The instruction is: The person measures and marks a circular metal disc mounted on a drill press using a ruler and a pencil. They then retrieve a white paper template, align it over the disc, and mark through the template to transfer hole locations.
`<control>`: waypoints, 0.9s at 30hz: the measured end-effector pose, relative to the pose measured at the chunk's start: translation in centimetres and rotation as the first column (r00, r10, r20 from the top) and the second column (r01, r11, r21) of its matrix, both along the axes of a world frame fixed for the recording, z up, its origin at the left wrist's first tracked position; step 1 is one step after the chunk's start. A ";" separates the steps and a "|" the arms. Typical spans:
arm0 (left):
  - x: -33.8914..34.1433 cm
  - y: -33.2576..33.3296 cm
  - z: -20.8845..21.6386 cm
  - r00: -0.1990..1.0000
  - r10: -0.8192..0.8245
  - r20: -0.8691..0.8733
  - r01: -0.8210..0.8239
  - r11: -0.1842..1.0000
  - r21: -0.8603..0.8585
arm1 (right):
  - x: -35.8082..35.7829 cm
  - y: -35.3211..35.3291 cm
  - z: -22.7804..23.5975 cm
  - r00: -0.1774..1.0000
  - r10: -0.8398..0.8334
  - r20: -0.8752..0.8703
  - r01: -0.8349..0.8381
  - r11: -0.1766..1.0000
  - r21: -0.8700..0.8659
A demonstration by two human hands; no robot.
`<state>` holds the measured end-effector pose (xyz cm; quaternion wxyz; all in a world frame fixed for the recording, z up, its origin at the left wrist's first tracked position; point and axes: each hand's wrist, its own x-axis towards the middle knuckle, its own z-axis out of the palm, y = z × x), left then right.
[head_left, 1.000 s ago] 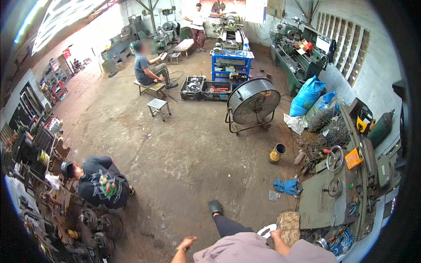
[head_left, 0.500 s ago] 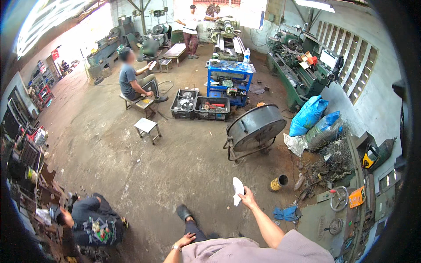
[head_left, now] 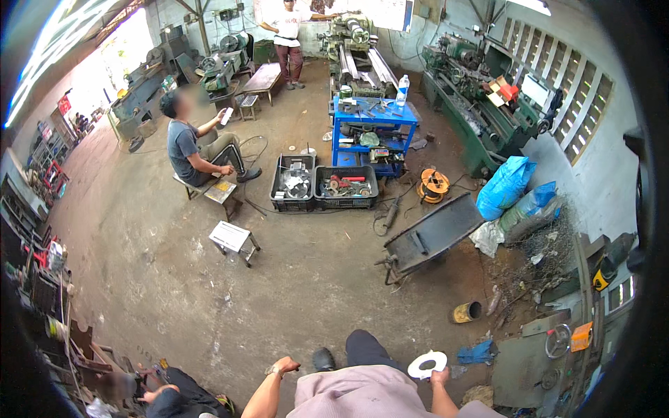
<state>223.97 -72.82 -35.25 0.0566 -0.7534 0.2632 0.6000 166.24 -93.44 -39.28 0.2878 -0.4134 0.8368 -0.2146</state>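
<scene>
the right hand [head_left: 440,377] grips a flat white ring-shaped disc [head_left: 427,364] by its edge — held low, near the knee. the left hand [head_left: 286,365] hangs loosely curled, holding nothing, above the concrete floor [head_left: 293,279].

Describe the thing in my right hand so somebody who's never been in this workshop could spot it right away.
Start at the blue shelf cart in the middle of the concrete floor, then drop straight to the picture's bottom edge. There the right hand holds up a flat white ring-shaped disc. Its centre hole and plain white colour set it apart from the blue rag beside it.
</scene>
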 end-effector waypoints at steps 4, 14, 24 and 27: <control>6.2 -5.2 -0.6 0.994 0.110 -0.005 -0.110 0.990 -0.085 | 8.3 -3.6 2.1 0.993 0.001 -0.115 0.006 0.998 0.061; 15.4 -20.9 -1.8 0.656 0.689 -0.308 -0.754 0.617 -0.226 | 43.3 -37.6 1.2 0.822 0.569 -0.015 -0.569 0.822 -0.031; 30.7 -39.1 2.5 0.880 0.463 -0.106 -0.475 0.846 -0.242 | 83.9 -58.1 13.1 0.187 0.935 0.301 -0.865 0.301 -0.400; 35.8 -43.2 0.5 0.844 0.505 -0.180 -0.536 0.803 -0.262 | 88.0 -60.6 13.2 0.293 0.843 0.451 -0.818 0.465 -0.338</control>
